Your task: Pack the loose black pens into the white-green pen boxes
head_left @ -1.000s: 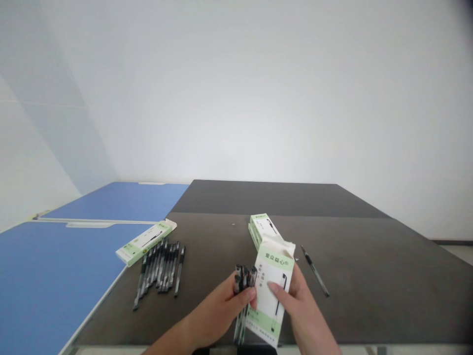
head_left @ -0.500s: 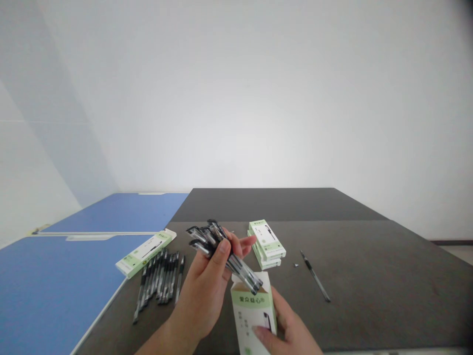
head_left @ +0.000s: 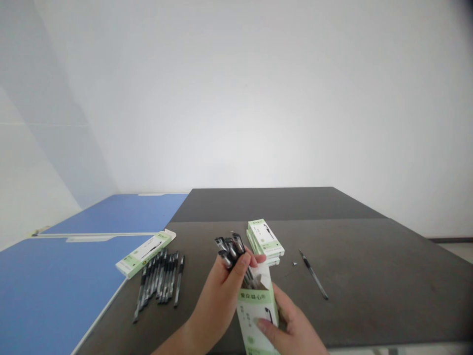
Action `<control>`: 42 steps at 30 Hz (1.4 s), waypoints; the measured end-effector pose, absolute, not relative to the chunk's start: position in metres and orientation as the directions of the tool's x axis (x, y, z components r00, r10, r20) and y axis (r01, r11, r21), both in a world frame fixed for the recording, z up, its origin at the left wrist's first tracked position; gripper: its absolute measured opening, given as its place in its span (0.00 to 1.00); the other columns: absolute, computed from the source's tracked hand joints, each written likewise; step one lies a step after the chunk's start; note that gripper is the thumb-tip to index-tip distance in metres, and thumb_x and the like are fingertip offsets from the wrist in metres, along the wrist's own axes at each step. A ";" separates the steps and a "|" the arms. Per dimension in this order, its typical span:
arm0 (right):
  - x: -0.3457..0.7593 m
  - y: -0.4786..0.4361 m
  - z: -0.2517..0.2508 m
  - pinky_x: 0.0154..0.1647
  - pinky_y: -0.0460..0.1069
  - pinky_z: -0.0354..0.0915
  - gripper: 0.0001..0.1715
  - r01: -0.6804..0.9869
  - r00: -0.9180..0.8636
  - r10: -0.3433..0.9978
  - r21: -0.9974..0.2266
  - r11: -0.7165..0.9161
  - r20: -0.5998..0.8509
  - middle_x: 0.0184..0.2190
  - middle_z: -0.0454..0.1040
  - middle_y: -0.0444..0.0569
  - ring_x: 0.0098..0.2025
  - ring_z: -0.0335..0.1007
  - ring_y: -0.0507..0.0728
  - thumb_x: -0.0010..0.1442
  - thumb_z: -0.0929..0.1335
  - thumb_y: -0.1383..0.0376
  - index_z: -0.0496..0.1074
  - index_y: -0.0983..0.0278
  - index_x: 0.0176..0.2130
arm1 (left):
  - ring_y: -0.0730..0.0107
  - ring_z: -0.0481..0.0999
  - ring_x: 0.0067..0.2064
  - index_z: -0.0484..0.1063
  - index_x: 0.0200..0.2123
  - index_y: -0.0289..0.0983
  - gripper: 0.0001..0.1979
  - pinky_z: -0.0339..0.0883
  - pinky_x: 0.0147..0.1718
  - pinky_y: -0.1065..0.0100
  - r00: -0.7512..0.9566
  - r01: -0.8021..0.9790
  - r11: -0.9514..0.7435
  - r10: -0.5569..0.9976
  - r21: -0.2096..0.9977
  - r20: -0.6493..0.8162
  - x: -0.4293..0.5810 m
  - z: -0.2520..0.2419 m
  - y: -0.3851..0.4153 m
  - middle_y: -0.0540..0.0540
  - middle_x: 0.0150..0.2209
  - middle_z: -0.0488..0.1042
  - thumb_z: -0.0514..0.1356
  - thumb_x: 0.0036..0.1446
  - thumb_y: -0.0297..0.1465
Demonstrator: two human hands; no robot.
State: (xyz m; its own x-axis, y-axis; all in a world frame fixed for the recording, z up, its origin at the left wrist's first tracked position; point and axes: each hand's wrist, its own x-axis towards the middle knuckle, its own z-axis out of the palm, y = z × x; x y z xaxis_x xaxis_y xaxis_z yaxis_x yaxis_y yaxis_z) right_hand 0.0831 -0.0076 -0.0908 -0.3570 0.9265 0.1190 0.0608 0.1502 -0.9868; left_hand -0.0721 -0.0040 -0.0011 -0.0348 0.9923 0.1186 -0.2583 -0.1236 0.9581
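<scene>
My left hand [head_left: 221, 291] is shut on a bundle of black gel pens [head_left: 232, 252], tips pointing down. The lower ends of the pens sit in the open top of a white and green pen box [head_left: 256, 313], and the box hides them. My right hand [head_left: 284, 315] grips that box from the right side, with its fingers across the front face. The box tilts slightly, and its bottom end runs out of view at the lower edge.
A stack of green and white boxes [head_left: 264, 241] lies just behind the hands. Left of them are a flat box [head_left: 144, 254] and a row of loose pens [head_left: 158, 278]. A single pen [head_left: 314, 274] lies on the dark table [head_left: 351, 296], beside a blue table [head_left: 55, 291].
The pen bundle has turned from slanting to nearly upright, and its lower ends have gone into the box top. The box has moved up and slightly left.
</scene>
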 end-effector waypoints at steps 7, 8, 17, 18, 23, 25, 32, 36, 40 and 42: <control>0.077 -0.011 -0.100 0.48 0.54 0.68 0.33 -0.239 -0.386 0.917 -0.971 0.003 0.098 0.43 0.79 0.48 0.45 0.76 0.60 0.51 0.73 0.55 0.66 0.58 0.55 | 0.53 0.74 0.49 0.74 0.48 0.42 0.21 0.64 0.50 0.62 0.007 0.079 -0.134 0.991 0.988 0.134 -0.075 -0.018 0.000 0.43 0.50 0.75 0.67 0.48 0.28; 0.076 -0.011 -0.103 0.48 0.54 0.68 0.33 -0.289 -0.391 0.915 -0.957 -0.014 0.104 0.42 0.79 0.48 0.44 0.76 0.60 0.51 0.73 0.54 0.66 0.58 0.55 | 0.52 0.73 0.51 0.73 0.50 0.43 0.23 0.63 0.52 0.61 0.031 0.090 -0.152 0.988 0.984 0.149 -0.076 -0.018 -0.001 0.42 0.52 0.74 0.67 0.48 0.27; 0.081 -0.010 -0.100 0.46 0.49 0.68 0.28 -0.407 -0.383 0.917 -0.911 -0.059 0.111 0.44 0.80 0.44 0.44 0.76 0.57 0.51 0.75 0.58 0.71 0.52 0.51 | 0.58 0.63 0.61 0.54 0.63 0.48 0.31 0.58 0.59 0.58 0.146 0.062 -0.303 0.945 0.951 0.292 -0.090 -0.025 -0.011 0.44 0.63 0.61 0.59 0.59 0.33; 0.081 -0.010 -0.099 0.46 0.49 0.68 0.28 -0.412 -0.382 0.919 -0.908 -0.073 0.099 0.44 0.80 0.44 0.44 0.77 0.57 0.51 0.76 0.58 0.71 0.52 0.51 | 0.60 0.65 0.60 0.55 0.63 0.48 0.27 0.60 0.58 0.59 0.113 0.054 -0.316 0.944 0.947 0.309 -0.093 -0.028 -0.010 0.44 0.62 0.62 0.57 0.61 0.34; 0.083 -0.011 -0.100 0.45 0.51 0.70 0.29 -0.426 -0.318 0.948 -0.896 -0.125 0.019 0.42 0.81 0.46 0.44 0.77 0.60 0.48 0.77 0.57 0.71 0.55 0.49 | 0.67 0.76 0.45 0.61 0.58 0.43 0.21 0.70 0.48 0.64 -0.169 0.180 -0.270 0.939 0.946 0.300 -0.117 -0.047 -0.001 0.43 0.52 0.71 0.55 0.62 0.36; 0.087 -0.008 -0.102 0.46 0.52 0.71 0.30 -0.397 -0.266 0.963 -0.907 -0.141 -0.034 0.41 0.81 0.46 0.44 0.78 0.60 0.47 0.77 0.57 0.71 0.55 0.49 | 0.67 0.77 0.39 0.64 0.56 0.39 0.21 0.72 0.43 0.65 -0.261 0.313 -0.178 0.928 0.933 0.264 -0.135 -0.060 0.003 0.43 0.46 0.75 0.53 0.61 0.37; 0.092 0.008 -0.112 0.45 0.53 0.72 0.28 -0.289 -0.303 0.941 -0.926 -0.242 -0.152 0.44 0.81 0.48 0.45 0.77 0.62 0.49 0.76 0.55 0.69 0.55 0.49 | 0.61 0.78 0.36 0.72 0.43 0.35 0.17 0.71 0.38 0.62 -0.483 0.691 0.204 0.844 0.693 0.233 -0.238 -0.088 0.003 0.45 0.35 0.78 0.52 0.58 0.39; 0.081 0.010 -0.115 0.45 0.54 0.72 0.30 -0.286 -0.320 0.927 -0.913 -0.290 -0.194 0.43 0.81 0.48 0.44 0.78 0.62 0.47 0.77 0.55 0.69 0.55 0.49 | 0.60 0.77 0.33 0.75 0.31 0.37 0.13 0.69 0.37 0.62 -0.463 0.794 0.283 0.855 0.538 0.234 -0.276 -0.092 0.002 0.45 0.28 0.78 0.53 0.57 0.36; 0.068 0.009 -0.116 0.44 0.53 0.72 0.30 -0.302 -0.348 0.919 -0.906 -0.296 -0.184 0.43 0.81 0.48 0.44 0.78 0.61 0.47 0.77 0.55 0.69 0.56 0.48 | 0.58 0.76 0.44 0.77 0.37 0.36 0.13 0.66 0.46 0.61 -0.360 0.894 0.243 0.890 0.376 0.279 -0.264 -0.105 -0.003 0.42 0.40 0.80 0.54 0.58 0.34; 0.063 0.008 -0.116 0.42 0.52 0.72 0.30 -0.330 -0.338 0.925 -0.898 -0.290 -0.174 0.41 0.82 0.48 0.43 0.78 0.61 0.47 0.77 0.55 0.69 0.56 0.48 | 0.53 0.73 0.50 0.77 0.42 0.36 0.14 0.63 0.51 0.55 -0.313 0.929 0.224 0.900 0.294 0.304 -0.248 -0.116 -0.006 0.40 0.47 0.78 0.54 0.58 0.33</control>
State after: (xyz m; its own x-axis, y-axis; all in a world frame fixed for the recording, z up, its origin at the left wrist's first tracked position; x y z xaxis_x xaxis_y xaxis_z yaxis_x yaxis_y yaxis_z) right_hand 0.0628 0.0078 -0.1159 -0.3377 0.9250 -0.1741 -0.3302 -0.2896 -0.8984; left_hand -0.2483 -0.0062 -0.1157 -0.3130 0.8997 0.3044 0.9292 0.2239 0.2939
